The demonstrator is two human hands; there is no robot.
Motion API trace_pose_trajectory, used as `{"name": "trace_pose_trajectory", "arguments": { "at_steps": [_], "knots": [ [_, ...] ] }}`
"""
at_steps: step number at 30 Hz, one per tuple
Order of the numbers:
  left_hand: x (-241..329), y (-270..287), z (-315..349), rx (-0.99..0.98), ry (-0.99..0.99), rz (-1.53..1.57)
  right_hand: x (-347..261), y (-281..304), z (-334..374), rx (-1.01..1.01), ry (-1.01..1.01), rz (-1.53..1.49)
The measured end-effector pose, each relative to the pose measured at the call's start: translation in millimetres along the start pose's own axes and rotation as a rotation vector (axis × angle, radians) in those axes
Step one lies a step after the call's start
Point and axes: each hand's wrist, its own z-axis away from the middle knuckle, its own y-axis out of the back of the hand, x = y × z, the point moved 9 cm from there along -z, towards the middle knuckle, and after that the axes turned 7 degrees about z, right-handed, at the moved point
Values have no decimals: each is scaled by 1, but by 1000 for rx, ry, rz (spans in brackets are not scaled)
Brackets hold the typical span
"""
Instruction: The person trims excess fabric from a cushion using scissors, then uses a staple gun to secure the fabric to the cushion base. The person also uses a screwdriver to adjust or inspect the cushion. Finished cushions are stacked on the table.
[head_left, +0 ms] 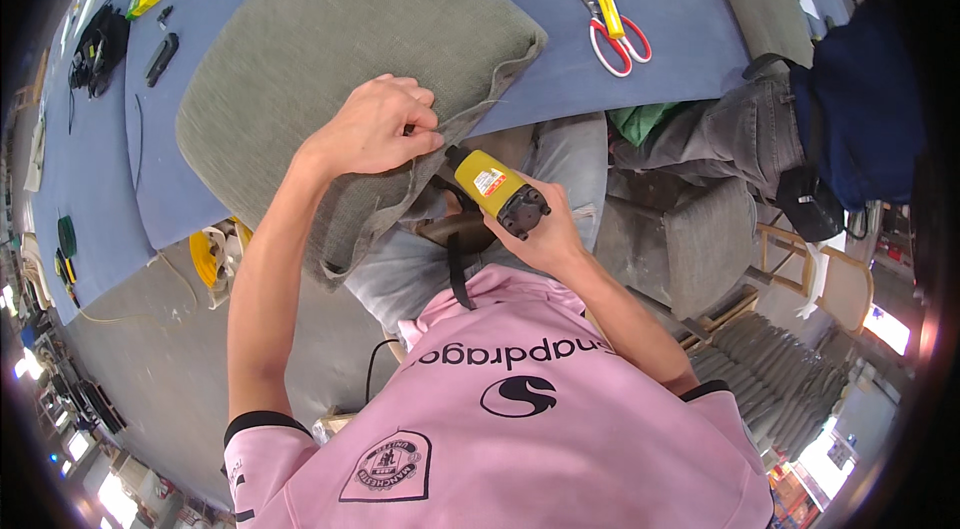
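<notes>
A grey-green upholstered cushion (350, 24) lies on the blue-covered table and overhangs its near edge. My left hand (385, 124) is closed, pinching the loose fabric along the cushion's near edge. In my right hand (555, 229) is a yellow and black power tool (490, 179), its fingers wrapped round the grip below the body. The tool's black nose points at the cushion's edge, just right of my left fingertips; whether it touches the fabric I cannot tell.
Red-and-white-handled scissors (622, 47) and a yellow-handled screwdriver (606, 4) lie on the table (680, 19) to the right. At far right a person (860, 109) stands by another cushion (760, 9). Grey padded pieces (770, 369) are stacked at lower right.
</notes>
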Motion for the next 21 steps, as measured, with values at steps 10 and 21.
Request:
{"name": "trace_pose_trajectory", "arguments": {
  "at_steps": [10, 21],
  "knots": [
    [3, -1, -1, 62, 12, -1, 6, -9, 9, 247, 237, 61],
    [20, 1, 19, 95, 22, -291, 6, -10, 7, -36, -88, -53]
  ]
}}
